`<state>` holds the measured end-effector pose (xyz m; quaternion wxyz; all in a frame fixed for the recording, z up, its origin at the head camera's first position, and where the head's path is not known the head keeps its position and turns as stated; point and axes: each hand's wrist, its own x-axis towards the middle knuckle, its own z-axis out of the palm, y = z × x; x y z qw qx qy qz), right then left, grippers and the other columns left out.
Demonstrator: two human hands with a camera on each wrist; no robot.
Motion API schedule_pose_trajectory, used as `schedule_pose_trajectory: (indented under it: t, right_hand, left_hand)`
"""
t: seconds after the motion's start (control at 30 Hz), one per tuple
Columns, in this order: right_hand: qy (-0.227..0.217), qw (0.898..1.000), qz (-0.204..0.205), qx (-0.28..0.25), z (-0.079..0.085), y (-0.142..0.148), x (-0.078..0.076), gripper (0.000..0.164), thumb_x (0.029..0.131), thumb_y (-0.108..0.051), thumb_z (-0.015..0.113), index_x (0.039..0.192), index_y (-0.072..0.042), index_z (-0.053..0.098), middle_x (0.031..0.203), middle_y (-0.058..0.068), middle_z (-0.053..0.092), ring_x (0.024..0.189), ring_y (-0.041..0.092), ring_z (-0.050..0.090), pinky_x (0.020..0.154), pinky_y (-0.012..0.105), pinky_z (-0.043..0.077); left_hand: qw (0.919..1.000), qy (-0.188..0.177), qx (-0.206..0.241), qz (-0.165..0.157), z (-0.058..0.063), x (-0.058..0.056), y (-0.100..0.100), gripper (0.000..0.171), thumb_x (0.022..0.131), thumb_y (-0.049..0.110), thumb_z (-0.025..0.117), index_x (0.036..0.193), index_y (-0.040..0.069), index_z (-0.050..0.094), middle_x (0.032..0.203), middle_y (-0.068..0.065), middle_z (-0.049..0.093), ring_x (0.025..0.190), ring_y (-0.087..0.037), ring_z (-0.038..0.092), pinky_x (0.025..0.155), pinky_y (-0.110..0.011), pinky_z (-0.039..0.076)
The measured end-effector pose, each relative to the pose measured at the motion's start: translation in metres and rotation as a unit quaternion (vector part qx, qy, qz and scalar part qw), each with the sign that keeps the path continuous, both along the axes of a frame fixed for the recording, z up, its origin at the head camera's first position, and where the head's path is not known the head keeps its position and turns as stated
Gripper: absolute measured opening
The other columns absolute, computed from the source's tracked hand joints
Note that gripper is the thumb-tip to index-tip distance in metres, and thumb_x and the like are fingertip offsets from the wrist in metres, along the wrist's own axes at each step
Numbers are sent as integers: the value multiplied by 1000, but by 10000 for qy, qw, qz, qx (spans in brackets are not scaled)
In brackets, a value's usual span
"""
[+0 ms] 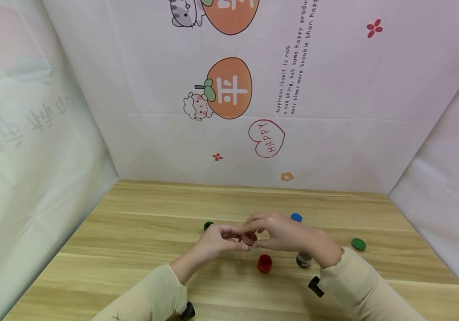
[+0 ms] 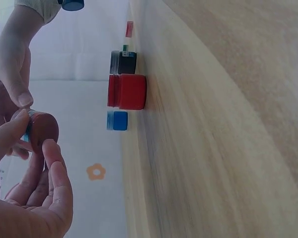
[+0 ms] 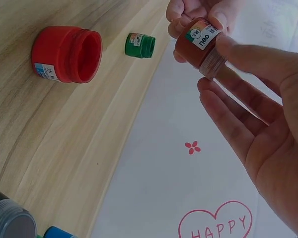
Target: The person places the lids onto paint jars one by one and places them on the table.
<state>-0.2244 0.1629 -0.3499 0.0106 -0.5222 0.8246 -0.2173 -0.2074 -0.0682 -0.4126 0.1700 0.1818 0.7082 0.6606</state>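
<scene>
A small brown paint jar (image 3: 196, 42) with a white and green label is held up above the table between the two hands. My left hand (image 1: 215, 243) grips its body between thumb and fingers. At the clear ribbed lid (image 3: 212, 64) of the jar, my right hand (image 1: 279, 232) pinches with thumb and fingertips from opposite sides. In the left wrist view the jar's brown base faces the camera, and the right hand is partly behind it. Nearest below the hands stands a red paint jar (image 1: 264, 264), its mouth open and lidless in the right wrist view.
A green jar (image 3: 140, 45) stands at the back left, partly behind the left hand in the head view. Beside the right forearm are a dark jar with a clear top (image 1: 303, 259) and a blue jar (image 1: 296, 217). Farther right lies a green disc (image 1: 358, 244). Printed cloth (image 1: 165, 147) walls the table.
</scene>
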Motion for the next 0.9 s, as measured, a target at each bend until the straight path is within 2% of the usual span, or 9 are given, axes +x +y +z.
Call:
schedule_pose_trajectory:
  t: [0.1,0.27,0.37,0.6,0.8,0.9]
  right_hand:
    - [-75,10000,52,-41,0,0,0,31,90,-3,79,120,-7,74,117,1,68,100,10,65,86,28,57]
    - [-335,9994,-52,-82,1,0,1,28,93,-11,77,121,-9,75,112,-4,67,98,8,64,86,30,57]
    - [-322,9994,-91,-96,1,0,2,27,93,-12,78,120,-9,75,111,-4,67,97,7,64,85,29,57]
    - [-119,9999,-33,-35,1,1,2,32,90,-4,80,121,-8,74,112,-3,68,99,8,65,86,28,57]
    - [-320,9991,-263,-33,2,1,4,31,94,-18,77,123,-8,75,102,-8,67,94,7,65,83,28,57]
    - [-367,9988,-319,-91,2,2,4,32,94,-22,77,123,-9,74,105,-7,68,96,7,65,84,28,57]
  left_hand:
    - [10000,8,-11,-10,1,0,0,32,89,10,81,117,-2,73,108,-8,75,101,-18,70,92,-35,54]
    - [9999,-46,-129,82,3,1,1,34,88,10,81,118,-2,73,110,-7,74,101,-18,70,92,-35,55]
    - [9999,-58,-134,82,2,1,1,34,88,11,82,119,-2,72,111,-7,74,100,-19,70,92,-35,55]
    - [9997,-24,-161,162,1,2,1,34,88,11,82,119,-1,72,110,-6,74,100,-18,69,92,-36,55]
    - [9997,8,-197,167,0,1,2,34,88,12,83,118,-1,73,109,-6,74,101,-18,69,92,-35,54]
    - [9996,-16,-206,188,0,0,2,34,87,12,83,117,-1,73,110,-5,74,102,-18,68,93,-35,54]
